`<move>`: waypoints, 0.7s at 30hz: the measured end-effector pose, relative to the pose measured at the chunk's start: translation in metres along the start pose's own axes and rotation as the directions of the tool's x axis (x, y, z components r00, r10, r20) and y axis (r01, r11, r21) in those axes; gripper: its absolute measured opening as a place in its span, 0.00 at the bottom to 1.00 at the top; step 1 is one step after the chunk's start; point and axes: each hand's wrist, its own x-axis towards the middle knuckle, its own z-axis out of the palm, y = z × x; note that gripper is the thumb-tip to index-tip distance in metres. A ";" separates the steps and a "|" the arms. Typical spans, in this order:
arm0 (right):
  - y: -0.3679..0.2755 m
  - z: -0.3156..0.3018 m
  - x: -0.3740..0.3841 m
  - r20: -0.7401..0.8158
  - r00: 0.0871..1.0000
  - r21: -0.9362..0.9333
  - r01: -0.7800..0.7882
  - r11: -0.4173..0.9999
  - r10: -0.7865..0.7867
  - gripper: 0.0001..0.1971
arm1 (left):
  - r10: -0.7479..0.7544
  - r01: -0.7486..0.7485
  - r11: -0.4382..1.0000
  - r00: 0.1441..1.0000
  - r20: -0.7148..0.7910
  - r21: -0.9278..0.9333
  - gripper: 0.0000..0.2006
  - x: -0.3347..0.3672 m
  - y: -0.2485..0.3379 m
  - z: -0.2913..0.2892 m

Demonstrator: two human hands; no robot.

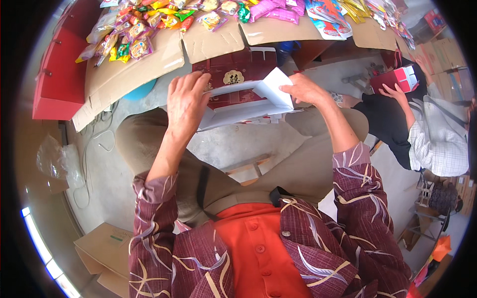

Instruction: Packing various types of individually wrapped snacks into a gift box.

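Note:
Above my lap is a partly folded gift carton (238, 110), white inside, with dark red panels bearing a pale gold emblem. My left hand (188, 102) grips the carton's left end, fingers bent over its upper edge and thumb side toward the opening. At the opposite end, my right hand (304, 89) pinches the raised white side flap (276, 83) between thumb and fingers. The carton's opening faces up toward me, and the bottom of it is partly hidden behind its near wall.
Wrapped snacks (139, 30) and purple packets (276, 11) lie on a cardboard-covered table (154, 52) ahead. Red boxes (58, 74) stand at the left. A co-worker (437, 134) at the right handles a red box (392, 79). Cardboard cartons (107, 248) sit on the floor.

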 end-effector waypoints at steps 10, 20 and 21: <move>0.001 0.019 -0.014 -0.308 0.915 -0.131 0.230 0.964 -0.260 0.18 | -0.723 0.682 0.665 0.690 -0.033 -0.306 0.45 -0.080 -0.036 0.017; -0.006 0.025 -0.016 -0.479 0.819 -0.330 0.165 0.929 -0.316 0.14 | -0.709 0.542 0.463 0.701 0.073 -0.701 0.36 -0.064 -0.012 0.028; -0.008 0.026 -0.015 -0.451 0.828 -0.418 0.134 0.898 -0.334 0.16 | -0.695 0.513 0.485 0.717 0.044 -0.708 0.36 -0.064 -0.008 0.031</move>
